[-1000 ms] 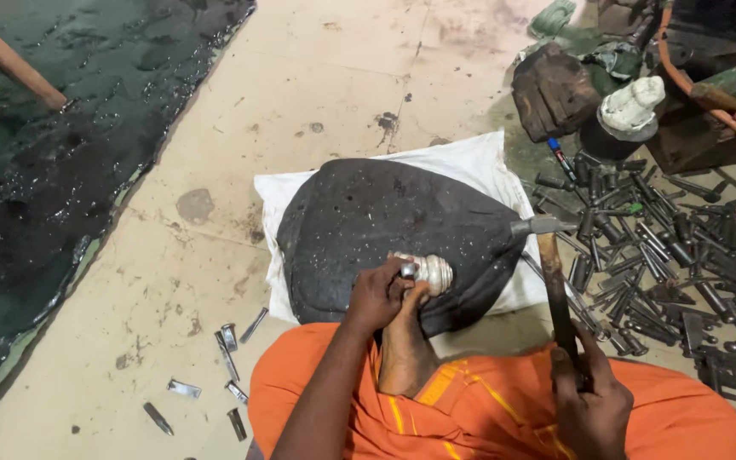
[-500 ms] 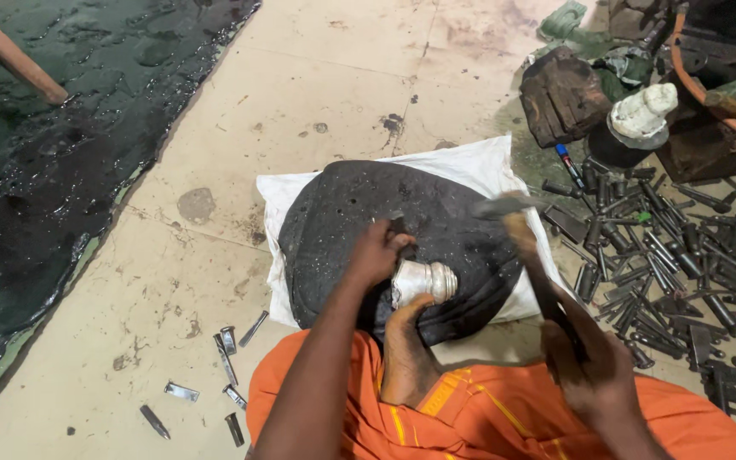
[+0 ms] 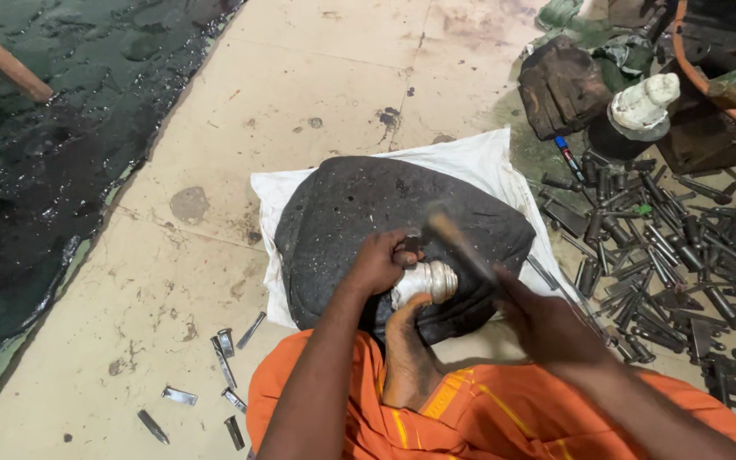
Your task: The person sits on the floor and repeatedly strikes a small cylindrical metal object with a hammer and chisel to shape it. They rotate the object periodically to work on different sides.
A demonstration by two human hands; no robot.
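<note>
The left hand is curled in a closed grip, forearm extended forward; the right hand is clenched, blurred.

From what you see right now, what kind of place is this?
Probably a floor-level metalworking workshop: a heap of dark metal tools, a dark work block on white cloth, and a hammer in the right hand.

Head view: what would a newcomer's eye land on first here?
Centre frame, a big dark rounded stone lies on a white sack. On it the left hand steadies a pale ridged shell-like piece, with a bare foot propped against it from below. The right hand grips a motion-blurred hammer over the stone. At right, a heap of dark metal tools covers the floor.
</note>
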